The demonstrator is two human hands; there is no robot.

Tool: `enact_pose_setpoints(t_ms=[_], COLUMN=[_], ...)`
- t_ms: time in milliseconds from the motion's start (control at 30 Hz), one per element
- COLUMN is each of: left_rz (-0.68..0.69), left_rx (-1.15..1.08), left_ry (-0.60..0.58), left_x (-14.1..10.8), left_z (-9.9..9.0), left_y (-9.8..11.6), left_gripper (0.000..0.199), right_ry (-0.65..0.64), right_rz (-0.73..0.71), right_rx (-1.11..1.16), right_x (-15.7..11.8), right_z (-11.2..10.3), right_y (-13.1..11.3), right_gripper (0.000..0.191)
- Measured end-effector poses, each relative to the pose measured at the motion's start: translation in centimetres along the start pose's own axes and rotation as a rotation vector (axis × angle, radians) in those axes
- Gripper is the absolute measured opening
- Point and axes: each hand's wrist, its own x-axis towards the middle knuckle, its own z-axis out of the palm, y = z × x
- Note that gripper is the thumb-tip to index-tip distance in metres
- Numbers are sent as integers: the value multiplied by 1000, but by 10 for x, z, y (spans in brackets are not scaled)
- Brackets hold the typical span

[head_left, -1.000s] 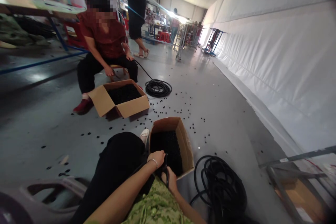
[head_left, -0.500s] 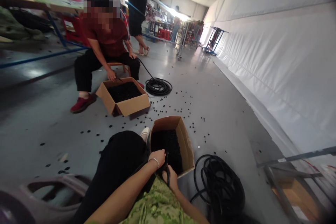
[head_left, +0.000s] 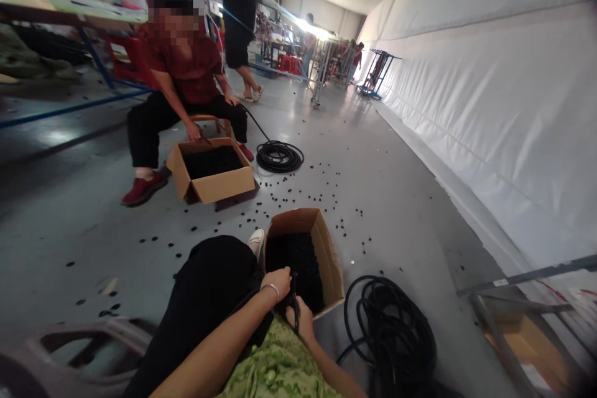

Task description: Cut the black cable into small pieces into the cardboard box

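My left hand (head_left: 278, 281), with a bracelet at its wrist, is closed at the near side of an open cardboard box (head_left: 330, 261). Its fingers pinch the end of a black rubber hose (head_left: 293, 283), mostly hidden by the hand. Just below and to the right, my right hand (head_left: 303, 318) is closed round a black-handled tool (head_left: 295, 317) that looks like scissors; its blades are hard to make out. Inside the box lie many small black pieces (head_left: 298, 249). To the right, a loose coil of black hose (head_left: 396, 323) rests on the floor.
Opposite sits a co-worker (head_left: 186, 74) over another cardboard box (head_left: 224, 186), a hand on a black hose leading to a coil (head_left: 280, 157). Small black rings are scattered over the floor (head_left: 317, 199). A metal frame (head_left: 522, 305) stands at the right, a grey stool (head_left: 88, 348) at the left.
The view has shifted slightly. My two hands stay close together over the box's near edge, with hardly any movement. The co-worker's tool hand has shifted a little at the other box.
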Motion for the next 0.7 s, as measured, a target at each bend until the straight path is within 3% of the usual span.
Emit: enact_pose_setpoints(t_ms=[200,700], left_rz=[11,-9], left_rx=[7,-19], left_ry=[-4,-47], left_x=[4,7], left_z=[2,2], left_y=[-1,-1], left_gripper=[36,34], right_ry=[39,-17], right_rz=[134,152], right_rx=[58,131], right_x=[0,-5], right_z=[2,-7], right_y=[-4,-12], right_gripper=[19,18])
